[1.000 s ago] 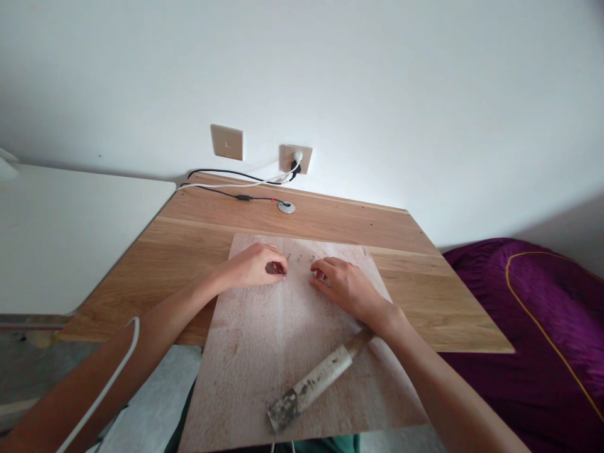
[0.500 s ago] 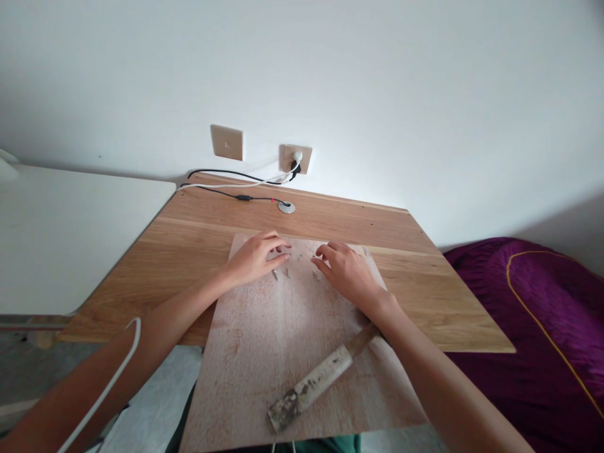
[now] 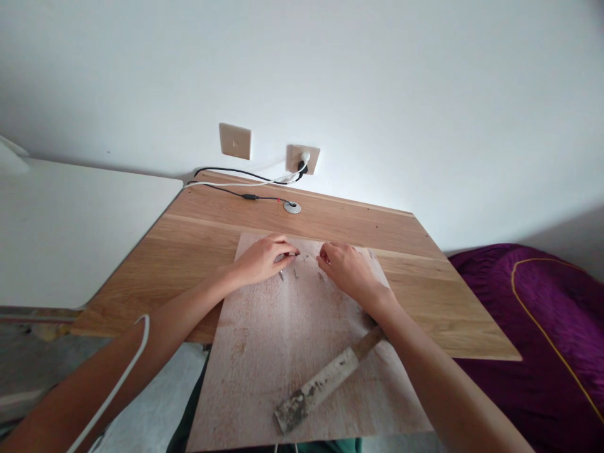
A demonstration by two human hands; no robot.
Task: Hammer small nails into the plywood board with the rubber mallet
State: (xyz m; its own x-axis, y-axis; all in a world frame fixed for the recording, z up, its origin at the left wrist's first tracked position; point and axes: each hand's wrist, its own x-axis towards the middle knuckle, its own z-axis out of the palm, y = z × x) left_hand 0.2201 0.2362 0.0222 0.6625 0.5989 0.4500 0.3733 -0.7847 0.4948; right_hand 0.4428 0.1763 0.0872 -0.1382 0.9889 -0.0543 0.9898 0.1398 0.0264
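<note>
A pale plywood board point(image 3: 283, 358) lies across the desk's front edge and overhangs toward me. Several small nails point(image 3: 296, 273) lie near its far end. My left hand point(image 3: 262, 259) rests on the board, thumb and forefinger pinched on a small nail at their tips. My right hand point(image 3: 348, 270) sits just right of it, fingers curled with the tips close together; what they hold is hidden. A worn, paint-stained tool handle point(image 3: 325, 380) lies diagonally on the near part of the board, partly under my right forearm.
The wooden desk point(image 3: 425, 296) stands against a white wall with a switch plate point(image 3: 234, 141) and a socket point(image 3: 302, 160). Black and white cables point(image 3: 245, 185) run to a grommet point(image 3: 292, 207). A white table point(image 3: 70, 233) lies to the left and purple bedding point(image 3: 542, 333) to the right. A white cord point(image 3: 117, 384) crosses my left arm.
Both hands moved farther up the board. The left hand opened, left nails lying on the board, then pinched again near the top edge. The view shifted slightly.
</note>
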